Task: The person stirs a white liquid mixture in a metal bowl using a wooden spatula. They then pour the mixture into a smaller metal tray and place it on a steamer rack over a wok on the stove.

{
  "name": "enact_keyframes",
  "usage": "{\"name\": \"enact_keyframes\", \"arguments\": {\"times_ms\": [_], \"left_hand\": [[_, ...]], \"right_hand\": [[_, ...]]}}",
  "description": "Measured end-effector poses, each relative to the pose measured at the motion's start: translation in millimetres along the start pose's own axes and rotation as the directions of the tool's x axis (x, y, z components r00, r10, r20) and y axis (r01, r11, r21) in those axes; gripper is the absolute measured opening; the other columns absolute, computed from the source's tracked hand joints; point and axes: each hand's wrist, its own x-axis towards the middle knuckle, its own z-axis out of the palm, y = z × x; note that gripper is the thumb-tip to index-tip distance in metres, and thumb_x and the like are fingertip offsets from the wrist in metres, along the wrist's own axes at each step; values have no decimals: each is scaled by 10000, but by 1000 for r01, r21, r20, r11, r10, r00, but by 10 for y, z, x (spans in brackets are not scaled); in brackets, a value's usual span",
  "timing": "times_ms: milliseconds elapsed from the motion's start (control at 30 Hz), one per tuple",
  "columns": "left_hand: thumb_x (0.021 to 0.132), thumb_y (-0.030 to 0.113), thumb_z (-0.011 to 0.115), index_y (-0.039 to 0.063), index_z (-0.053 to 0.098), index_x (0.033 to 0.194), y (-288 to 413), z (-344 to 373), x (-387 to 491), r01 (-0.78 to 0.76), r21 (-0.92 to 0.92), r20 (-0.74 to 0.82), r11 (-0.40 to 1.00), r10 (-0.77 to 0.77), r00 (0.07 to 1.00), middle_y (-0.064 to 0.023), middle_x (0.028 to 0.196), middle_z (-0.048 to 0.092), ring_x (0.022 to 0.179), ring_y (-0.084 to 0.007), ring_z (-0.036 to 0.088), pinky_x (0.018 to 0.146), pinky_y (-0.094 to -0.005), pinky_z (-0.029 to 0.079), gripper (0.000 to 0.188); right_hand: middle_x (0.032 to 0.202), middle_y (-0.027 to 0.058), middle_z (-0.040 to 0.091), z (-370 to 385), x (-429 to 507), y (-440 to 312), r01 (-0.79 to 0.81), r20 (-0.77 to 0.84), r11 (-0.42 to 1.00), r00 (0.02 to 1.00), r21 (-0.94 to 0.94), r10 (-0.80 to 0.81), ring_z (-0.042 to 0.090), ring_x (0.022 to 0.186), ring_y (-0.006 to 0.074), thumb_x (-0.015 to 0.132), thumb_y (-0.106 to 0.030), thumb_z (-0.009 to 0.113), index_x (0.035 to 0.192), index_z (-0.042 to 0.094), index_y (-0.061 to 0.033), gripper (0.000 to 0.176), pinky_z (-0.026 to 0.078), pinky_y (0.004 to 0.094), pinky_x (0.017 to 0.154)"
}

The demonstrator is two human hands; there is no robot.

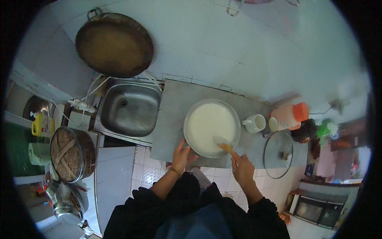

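A large round metal bowl (185, 131) stands on the grey counter, holding a smooth white liquid or batter (209, 125). My right hand (244, 170) grips the yellowish wooden or bamboo handle of a utensil (226, 147) at the bowl's lower right. The utensil's head dips into the white contents, so its shape is blurred and partly hidden. At the bowl's lower left rim, my left hand (181, 156) rests against the outside with its fingers spread, steadying or touching the wall. A white mug (257, 123) stands just right of the bowl.
A steel sink (129, 110) lies left of the grey counter (170, 119). On the right are a pink jug with an orange lid (285, 116) and a glass lid (276, 155) overhanging the front edge. A large wok (115, 44) hangs on the wall; a bamboo steamer (71, 154) stands far left.
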Motion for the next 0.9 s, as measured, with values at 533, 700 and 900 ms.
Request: {"name": "enact_keyframes", "arguments": {"times_ms": [533, 700, 900], "left_hand": [[887, 191, 535, 66, 443, 1277, -193, -1741, -1089, -157, -194, -351, 968, 81, 933, -116, 932, 557, 784, -324, 646, 638, -352, 551, 419], [885, 234, 543, 76, 457, 1260, -507, -1702, -1296, -204, -271, -464, 941, 58, 884, -125, 973, 530, 801, -330, 631, 648, -341, 540, 417], [886, 221, 527, 52, 464, 1244, -779, -1492, -1330, -166, -268, -477, 949, 19, 879, -127, 946, 541, 797, -343, 631, 645, -353, 540, 401]], "right_hand": [[780, 138, 598, 194, 39, -111, 22, 200, 999, 979, 32, -28, 584, 726, 324, 806, -151, 569, 1139, 570, -145, 333, 474, 462, 619], [781, 157, 582, -56, 110, -116, 33, 166, 999, 986, -20, -29, 598, 668, 359, 856, -213, 533, 1155, 547, -185, 301, 487, 469, 589], [752, 174, 612, -538, 183, 116, 159, 27, 941, 984, 298, -174, 588, 636, 298, 884, -193, 535, 992, 642, -32, 221, 466, 403, 594]]}}
